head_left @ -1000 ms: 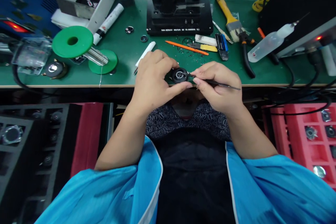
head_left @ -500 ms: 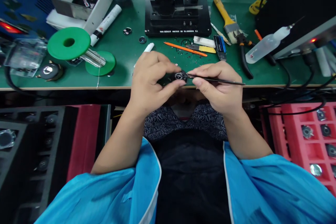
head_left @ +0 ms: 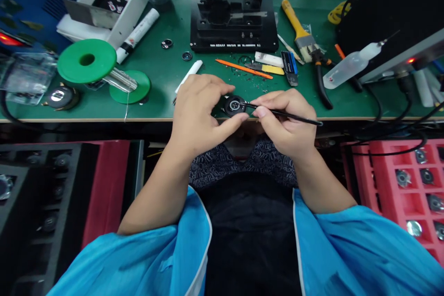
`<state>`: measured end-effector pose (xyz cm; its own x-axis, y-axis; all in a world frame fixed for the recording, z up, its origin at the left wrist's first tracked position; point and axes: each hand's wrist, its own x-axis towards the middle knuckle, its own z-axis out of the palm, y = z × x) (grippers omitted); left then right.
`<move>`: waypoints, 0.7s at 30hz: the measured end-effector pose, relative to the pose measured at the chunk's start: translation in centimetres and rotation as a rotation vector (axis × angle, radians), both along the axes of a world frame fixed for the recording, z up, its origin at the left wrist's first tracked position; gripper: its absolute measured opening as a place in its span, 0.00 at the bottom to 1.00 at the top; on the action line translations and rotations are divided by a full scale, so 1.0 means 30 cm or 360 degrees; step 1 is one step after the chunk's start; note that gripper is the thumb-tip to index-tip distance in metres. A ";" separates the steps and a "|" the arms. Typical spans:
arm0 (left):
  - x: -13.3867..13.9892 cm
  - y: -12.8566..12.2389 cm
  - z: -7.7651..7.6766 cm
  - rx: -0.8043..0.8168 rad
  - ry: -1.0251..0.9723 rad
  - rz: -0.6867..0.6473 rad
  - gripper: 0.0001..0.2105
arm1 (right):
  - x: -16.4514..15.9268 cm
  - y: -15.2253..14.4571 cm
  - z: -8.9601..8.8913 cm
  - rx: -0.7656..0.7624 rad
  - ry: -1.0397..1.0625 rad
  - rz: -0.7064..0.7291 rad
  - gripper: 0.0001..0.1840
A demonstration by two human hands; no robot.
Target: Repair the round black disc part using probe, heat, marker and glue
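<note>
Pinching a slim dark tool [head_left: 294,117], the right hand [head_left: 289,122] sets the tip against the face of a small round black part [head_left: 234,106], or so it looks from my end of the camera. That part is right at the near edge of the green tabletop [head_left: 162,74], framed by the left hand [head_left: 199,115]. Here the left thumb lies along the part's near rim and the index finger arches past its far-left side (whether the other fingers grip it from beneath, I cannot tell). On the right, no doubt: thumb and index are closed firmly around the shaft.

So the step in hand, as I judge it, is fine tip work on that ringed face; the next move calls for a steady part and small, light wrist motion, since a slip could skate across the rim.

Now for direction! The round part shows its pale ring and dots upward to me, and being round it offers no clear long axis. Its partner does: the tool slants from the tip, up and to the left, down to a tail poking out beyond the right palm. Farther out, an orange stick [head_left: 243,69] lies on a similar slant.
</note>
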<state>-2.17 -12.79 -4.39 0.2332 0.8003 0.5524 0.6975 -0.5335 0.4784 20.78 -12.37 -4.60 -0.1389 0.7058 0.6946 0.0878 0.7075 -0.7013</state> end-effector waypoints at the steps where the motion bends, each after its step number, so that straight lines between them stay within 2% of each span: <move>1: 0.002 0.002 -0.002 -0.0018 0.0020 0.0013 0.21 | -0.001 0.001 0.001 0.0021 -0.0011 0.0004 0.09; 10: 0.012 -0.003 -0.002 -0.0047 0.0100 0.0120 0.21 | -0.008 0.012 -0.012 0.0215 -0.0149 -0.0070 0.10; 15: 0.011 0.004 -0.005 -0.0047 0.0068 0.0095 0.20 | -0.007 0.012 -0.014 0.0390 -0.0259 -0.0120 0.11; 21: 0.004 0.015 0.006 -0.0126 0.0079 0.0036 0.17 | -0.002 0.002 -0.018 0.0448 -0.0375 -0.0149 0.11</move>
<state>-2.04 -12.33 -4.19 0.2401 0.8462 0.4756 0.7329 -0.4794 0.4828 20.72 -12.31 -5.13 -0.2620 0.5088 0.8201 0.2968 0.8510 -0.4332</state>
